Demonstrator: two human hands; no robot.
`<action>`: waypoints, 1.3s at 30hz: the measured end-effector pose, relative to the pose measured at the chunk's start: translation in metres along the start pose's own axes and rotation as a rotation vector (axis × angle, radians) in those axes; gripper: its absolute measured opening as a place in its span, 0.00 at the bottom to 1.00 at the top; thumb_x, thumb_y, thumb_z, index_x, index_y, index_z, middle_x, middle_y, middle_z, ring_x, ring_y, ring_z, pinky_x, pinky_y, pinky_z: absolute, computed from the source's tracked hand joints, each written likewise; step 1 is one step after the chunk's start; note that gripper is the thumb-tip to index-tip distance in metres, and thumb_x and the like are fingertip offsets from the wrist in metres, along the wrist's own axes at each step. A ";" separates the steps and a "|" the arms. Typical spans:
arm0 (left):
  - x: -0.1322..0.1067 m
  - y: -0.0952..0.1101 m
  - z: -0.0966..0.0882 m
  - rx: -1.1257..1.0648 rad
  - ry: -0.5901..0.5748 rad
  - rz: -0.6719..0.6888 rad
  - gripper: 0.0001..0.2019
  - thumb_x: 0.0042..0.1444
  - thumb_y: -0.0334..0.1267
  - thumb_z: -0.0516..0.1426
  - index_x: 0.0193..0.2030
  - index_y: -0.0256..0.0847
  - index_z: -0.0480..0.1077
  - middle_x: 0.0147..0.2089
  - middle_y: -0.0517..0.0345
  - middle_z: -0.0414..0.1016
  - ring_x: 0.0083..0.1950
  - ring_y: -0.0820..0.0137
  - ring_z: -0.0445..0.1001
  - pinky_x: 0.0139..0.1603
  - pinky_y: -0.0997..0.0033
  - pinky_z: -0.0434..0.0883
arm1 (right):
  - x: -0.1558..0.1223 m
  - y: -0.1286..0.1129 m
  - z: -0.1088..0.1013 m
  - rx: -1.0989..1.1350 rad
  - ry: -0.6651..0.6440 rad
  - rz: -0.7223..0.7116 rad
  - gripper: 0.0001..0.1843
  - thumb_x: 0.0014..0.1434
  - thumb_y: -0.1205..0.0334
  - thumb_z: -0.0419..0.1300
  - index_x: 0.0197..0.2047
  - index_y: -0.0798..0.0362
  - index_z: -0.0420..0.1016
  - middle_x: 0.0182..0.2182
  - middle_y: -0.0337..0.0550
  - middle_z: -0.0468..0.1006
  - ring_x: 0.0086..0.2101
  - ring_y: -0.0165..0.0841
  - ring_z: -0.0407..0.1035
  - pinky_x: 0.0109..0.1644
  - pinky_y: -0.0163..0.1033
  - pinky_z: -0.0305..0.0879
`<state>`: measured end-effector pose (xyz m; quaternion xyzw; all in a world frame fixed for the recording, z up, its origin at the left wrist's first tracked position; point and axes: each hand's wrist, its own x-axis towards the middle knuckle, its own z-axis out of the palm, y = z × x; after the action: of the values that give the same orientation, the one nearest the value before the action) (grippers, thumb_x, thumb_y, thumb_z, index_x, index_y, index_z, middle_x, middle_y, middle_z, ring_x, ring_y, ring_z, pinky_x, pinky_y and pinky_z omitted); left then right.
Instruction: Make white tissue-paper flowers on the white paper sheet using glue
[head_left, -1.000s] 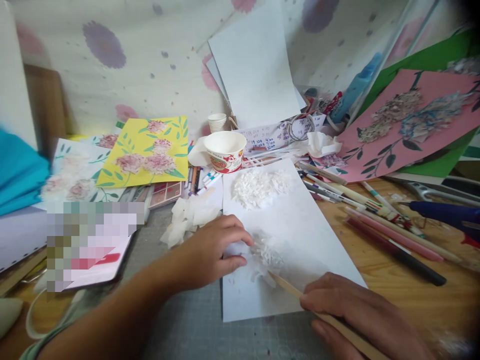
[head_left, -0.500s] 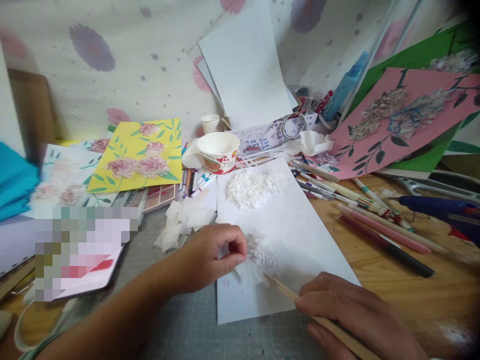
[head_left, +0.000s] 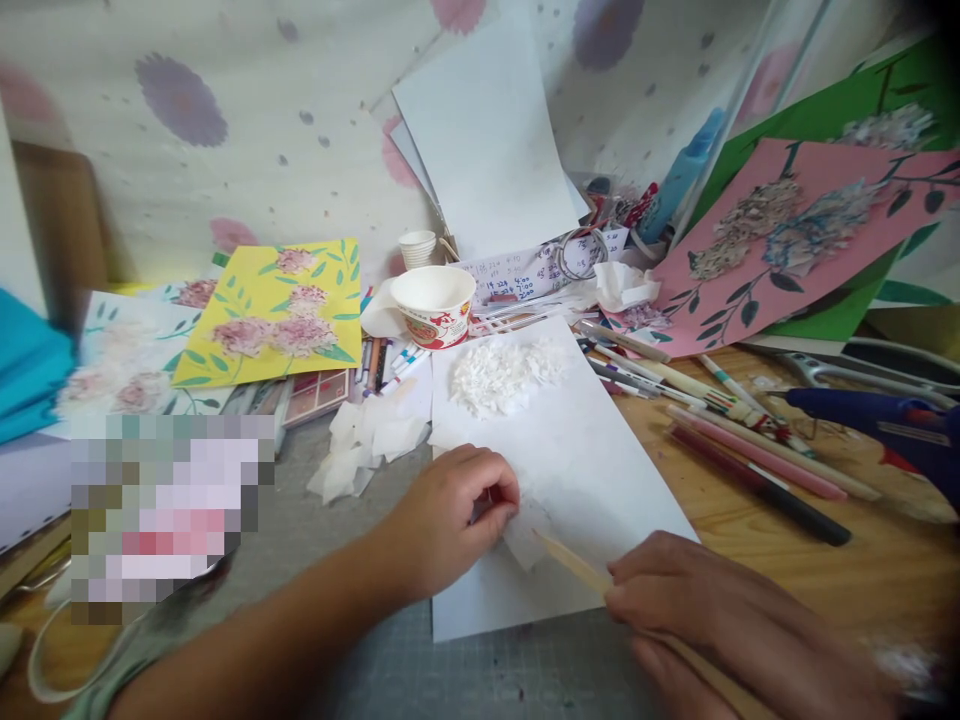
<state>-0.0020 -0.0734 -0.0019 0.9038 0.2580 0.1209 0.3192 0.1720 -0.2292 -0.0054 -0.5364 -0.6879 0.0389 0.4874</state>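
Observation:
A white sheet of paper (head_left: 600, 480) lies in front of me, with a fluffy cluster of crumpled white tissue (head_left: 506, 375) on its upper part. Over the lower part, my left hand (head_left: 469, 510) is closed in a pinch, with a small thin piece of white tissue paper (head_left: 527, 547) at its fingertips. My right hand (head_left: 697, 610) grips a pale wooden stick (head_left: 574, 562), its narrow tip pointing at that tissue close to my left fingers. Loose squares of white tissue (head_left: 367, 440) lie left of the sheet.
A paper cup with a tab (head_left: 433, 305) stands behind the sheet. Pens and brushes (head_left: 757, 460) and a blue glue gun (head_left: 862, 410) lie at right. Yellow (head_left: 277, 310) and pink (head_left: 810, 240) flower pictures flank the area. A grey cutting mat (head_left: 360, 660) is underneath.
My left hand has moved slightly right and still pinches. The stick has shifted a little right and up with my right hand. The sheet's lower right edge appears slightly shifted.

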 end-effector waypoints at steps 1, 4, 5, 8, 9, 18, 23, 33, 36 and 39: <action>0.000 0.000 0.001 0.001 0.000 0.005 0.05 0.52 0.26 0.55 0.30 0.40 0.68 0.30 0.61 0.70 0.35 0.70 0.68 0.37 0.70 0.63 | 0.001 0.000 0.004 0.011 -0.018 -0.013 0.07 0.59 0.69 0.54 0.37 0.48 0.71 0.28 0.39 0.77 0.29 0.32 0.75 0.30 0.32 0.73; -0.001 0.000 0.002 0.001 0.005 0.014 0.05 0.53 0.27 0.55 0.31 0.40 0.68 0.30 0.60 0.69 0.35 0.70 0.67 0.37 0.70 0.63 | 0.001 0.003 0.012 0.035 -0.134 -0.046 0.12 0.58 0.75 0.52 0.41 0.51 0.70 0.29 0.38 0.76 0.28 0.30 0.73 0.31 0.32 0.72; -0.001 -0.001 0.002 0.001 0.005 0.018 0.05 0.52 0.26 0.55 0.31 0.40 0.68 0.31 0.60 0.69 0.36 0.70 0.67 0.38 0.70 0.63 | 0.001 0.004 0.014 0.037 -0.173 -0.054 0.13 0.58 0.76 0.52 0.42 0.51 0.69 0.29 0.39 0.75 0.28 0.29 0.72 0.31 0.32 0.71; -0.001 -0.002 0.002 0.008 -0.015 0.033 0.06 0.52 0.26 0.55 0.31 0.40 0.67 0.31 0.60 0.69 0.37 0.69 0.67 0.39 0.70 0.63 | 0.000 0.008 0.017 0.020 -0.214 -0.050 0.14 0.57 0.78 0.52 0.42 0.53 0.70 0.29 0.39 0.75 0.28 0.29 0.71 0.31 0.32 0.70; -0.001 -0.002 0.002 0.014 -0.024 0.038 0.06 0.52 0.25 0.54 0.31 0.40 0.67 0.32 0.60 0.69 0.38 0.69 0.67 0.39 0.70 0.63 | -0.001 0.008 0.017 0.006 -0.220 -0.044 0.14 0.57 0.78 0.52 0.41 0.53 0.71 0.29 0.39 0.75 0.28 0.29 0.70 0.30 0.32 0.69; -0.006 -0.004 0.001 -0.007 0.028 0.145 0.14 0.48 0.24 0.57 0.42 0.43 0.70 0.45 0.56 0.66 0.46 0.66 0.66 0.48 0.64 0.64 | -0.002 0.006 0.031 -0.156 -0.313 -0.155 0.16 0.57 0.81 0.48 0.29 0.54 0.71 0.23 0.40 0.71 0.25 0.31 0.64 0.25 0.34 0.61; -0.006 -0.002 0.002 0.124 0.015 0.236 0.14 0.52 0.25 0.57 0.41 0.47 0.74 0.44 0.58 0.66 0.46 0.65 0.64 0.48 0.60 0.59 | 0.002 0.002 0.032 -0.241 -0.343 -0.226 0.18 0.55 0.81 0.47 0.27 0.54 0.72 0.22 0.39 0.70 0.24 0.32 0.64 0.24 0.36 0.59; -0.008 -0.003 -0.001 0.217 0.065 0.285 0.08 0.52 0.24 0.56 0.30 0.42 0.72 0.39 0.58 0.67 0.41 0.67 0.62 0.43 0.60 0.54 | 0.002 0.005 0.025 -0.312 -0.220 -0.353 0.19 0.63 0.78 0.46 0.31 0.55 0.76 0.22 0.40 0.75 0.25 0.32 0.70 0.31 0.38 0.69; -0.008 -0.003 -0.001 0.225 0.061 0.283 0.09 0.52 0.24 0.56 0.29 0.42 0.72 0.39 0.59 0.67 0.42 0.67 0.63 0.44 0.60 0.54 | 0.003 0.006 0.017 -0.262 -0.073 -0.424 0.22 0.65 0.77 0.43 0.28 0.54 0.73 0.18 0.37 0.72 0.22 0.29 0.69 0.37 0.36 0.71; -0.009 -0.001 -0.001 0.218 0.039 0.271 0.09 0.50 0.23 0.56 0.29 0.43 0.72 0.39 0.60 0.68 0.42 0.67 0.63 0.45 0.61 0.53 | 0.001 0.007 0.010 -0.208 -0.038 -0.398 0.20 0.68 0.73 0.44 0.30 0.53 0.71 0.20 0.36 0.74 0.25 0.28 0.72 0.40 0.34 0.71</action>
<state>-0.0098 -0.0770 -0.0026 0.9570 0.1517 0.1518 0.1952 0.1697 -0.2203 -0.0142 -0.4363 -0.7896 -0.1191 0.4146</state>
